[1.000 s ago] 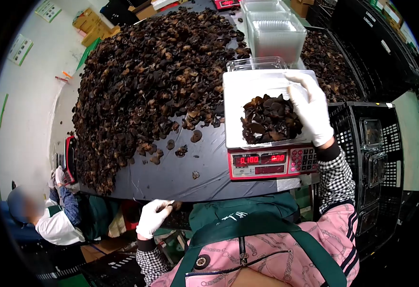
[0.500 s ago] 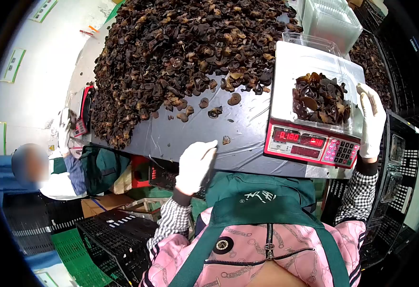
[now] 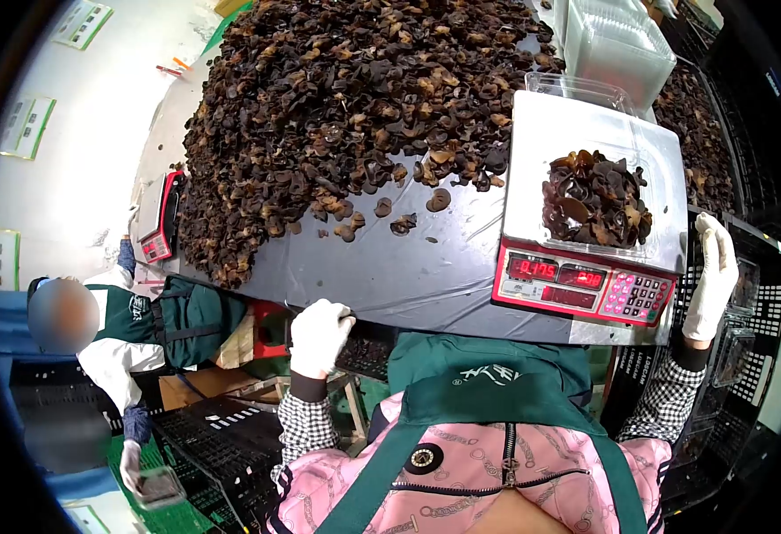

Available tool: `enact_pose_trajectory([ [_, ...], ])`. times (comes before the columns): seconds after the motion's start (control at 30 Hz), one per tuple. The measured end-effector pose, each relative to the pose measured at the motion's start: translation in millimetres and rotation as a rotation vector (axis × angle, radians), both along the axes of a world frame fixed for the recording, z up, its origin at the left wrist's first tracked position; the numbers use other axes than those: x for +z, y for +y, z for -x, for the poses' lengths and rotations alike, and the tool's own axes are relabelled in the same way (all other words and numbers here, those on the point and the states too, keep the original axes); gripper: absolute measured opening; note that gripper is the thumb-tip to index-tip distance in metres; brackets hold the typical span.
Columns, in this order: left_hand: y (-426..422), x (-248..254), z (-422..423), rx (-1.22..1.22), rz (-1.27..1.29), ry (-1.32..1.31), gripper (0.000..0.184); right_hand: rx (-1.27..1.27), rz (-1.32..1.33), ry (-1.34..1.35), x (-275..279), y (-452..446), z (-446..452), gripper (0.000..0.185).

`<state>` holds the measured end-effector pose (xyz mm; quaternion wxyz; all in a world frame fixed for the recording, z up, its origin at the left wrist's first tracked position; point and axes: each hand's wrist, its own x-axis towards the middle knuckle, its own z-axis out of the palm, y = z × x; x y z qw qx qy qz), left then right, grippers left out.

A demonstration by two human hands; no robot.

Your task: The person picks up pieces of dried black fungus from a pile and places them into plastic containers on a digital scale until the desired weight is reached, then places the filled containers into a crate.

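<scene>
A clear plastic tray of dark wood ear mushrooms (image 3: 593, 200) sits on the steel platform of a red digital scale (image 3: 586, 285). Its first display appears to read 0.175. To the right of the scale is my right hand (image 3: 714, 280), white-gloved, apart from the tray, with fingers extended and slightly bent. My left hand (image 3: 321, 338), also gloved, hovers at the table's near edge. Its fingers are curled closed, and whether anything is inside is hidden. Beyond it, a big heap of wood ear mushrooms (image 3: 346, 107) covers the far table, with several loose pieces at its near side.
Stacked clear trays (image 3: 618, 49) stand behind the scale. Black crates (image 3: 747, 303) are at the right, one holding more mushrooms. At the left, a co-worker in a green apron (image 3: 128, 316) holds a clear tray (image 3: 159, 488) low, near a second red scale (image 3: 159, 214).
My left hand has drawn back left, fingers curling; a small piece near it has gone from the table. My right hand moved away from the tray. The co-worker's hand lowered a tray.
</scene>
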<state>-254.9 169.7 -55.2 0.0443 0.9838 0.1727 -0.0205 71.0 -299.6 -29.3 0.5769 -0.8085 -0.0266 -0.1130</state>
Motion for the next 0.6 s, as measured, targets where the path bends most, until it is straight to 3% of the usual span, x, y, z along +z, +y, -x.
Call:
enact_pose_trajectory([
  [0.1, 10, 2, -21, -0.014, -0.006, -0.206, 0.009, 0.004, -0.027, -0.003, 0, 7, -3, 0.027],
  [0.17, -1, 5, -61, 0.000, 0.130, -0.381, 0.007, 0.027, 0.019, -0.031, 3, 16, -2, 0.026],
  [0.27, -16, -11, -124, -0.125, 0.229, -0.504, 0.010, 0.028, -0.163, 0.068, 6, 28, 9, 0.028],
  [0.4, -30, -48, -187, -0.290, 0.151, -0.540, 0.024, -0.005, -0.154, 0.058, 10, 23, 22, 0.029],
  [0.53, -32, -70, -205, -0.317, 0.130, -0.488, 0.021, -0.070, -0.107, 0.018, 7, 4, 28, 0.027],
  [0.6, -28, -79, -207, -0.320, 0.108, -0.550, 0.009, -0.083, -0.068, 0.009, 4, -4, 30, 0.027],
])
